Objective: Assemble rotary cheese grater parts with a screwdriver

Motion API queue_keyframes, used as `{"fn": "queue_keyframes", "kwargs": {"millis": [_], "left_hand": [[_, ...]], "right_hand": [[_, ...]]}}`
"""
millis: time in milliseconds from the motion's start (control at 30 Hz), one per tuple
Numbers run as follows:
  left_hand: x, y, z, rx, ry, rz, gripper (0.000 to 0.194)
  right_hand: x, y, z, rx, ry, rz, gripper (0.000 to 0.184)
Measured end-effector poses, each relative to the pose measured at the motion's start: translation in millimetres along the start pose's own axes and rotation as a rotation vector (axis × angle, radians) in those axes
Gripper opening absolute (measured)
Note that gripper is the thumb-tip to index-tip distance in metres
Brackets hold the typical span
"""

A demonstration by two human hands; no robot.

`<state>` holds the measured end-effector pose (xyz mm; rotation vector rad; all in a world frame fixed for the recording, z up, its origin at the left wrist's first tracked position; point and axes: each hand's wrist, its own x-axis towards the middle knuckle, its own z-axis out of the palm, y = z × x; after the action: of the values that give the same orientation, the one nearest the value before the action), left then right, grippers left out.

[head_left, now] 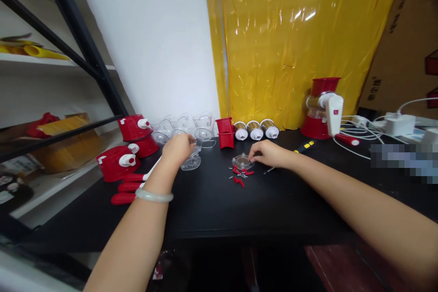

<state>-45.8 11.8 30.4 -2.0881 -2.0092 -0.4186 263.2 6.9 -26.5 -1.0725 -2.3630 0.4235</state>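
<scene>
My left hand (178, 149), with a pale bangle on the wrist, reaches to a clear plastic housing (190, 162) at the left of the black table. Its fingers curl in at the housing's far side and are partly hidden. My right hand (266, 153) has thumb and fingers drawn together at the right rim of a clear round plastic piece (241, 162). Just in front of that piece lie small red plastic levers (238, 182) and several thin metal pins (242, 174). Behind my left hand stand more clear plastic housings (204, 123).
Red bases (118, 164) and red-handled cranks (128, 187) sit at the left. A red part (225, 133) and metal drums (255, 131) line the back. An assembled rotary grater (320, 109), a yellow-and-black screwdriver (304, 147) and white cables (362, 130) are at the right.
</scene>
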Motion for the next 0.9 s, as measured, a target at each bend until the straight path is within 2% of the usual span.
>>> {"fn": "queue_keyframes", "kwargs": {"millis": [133,300,467,600,700,900], "left_hand": [[6,-11,9.0,0.078,-0.043,-0.080,0.042],[9,-11,24.3,0.071,-0.089,-0.049,0.058],[11,-13,32.0,0.059,-0.125,-0.105,0.063],[12,-15,35.0,0.042,-0.131,-0.147,0.064],[14,-16,37.6,0.048,-0.133,-0.130,0.064],[9,-9,33.8,0.084,-0.054,-0.153,0.070]], "right_hand": [[-1,-4,-1,0.117,0.022,0.046,0.011],[2,-2,0,0.278,0.083,0.095,0.009],[3,0,-2,0.374,0.170,0.099,0.011],[3,-1,-3,0.380,0.188,0.127,0.009],[3,-2,-2,0.386,0.191,0.140,0.007],[3,-4,-2,0.384,0.198,0.131,0.007]]}}
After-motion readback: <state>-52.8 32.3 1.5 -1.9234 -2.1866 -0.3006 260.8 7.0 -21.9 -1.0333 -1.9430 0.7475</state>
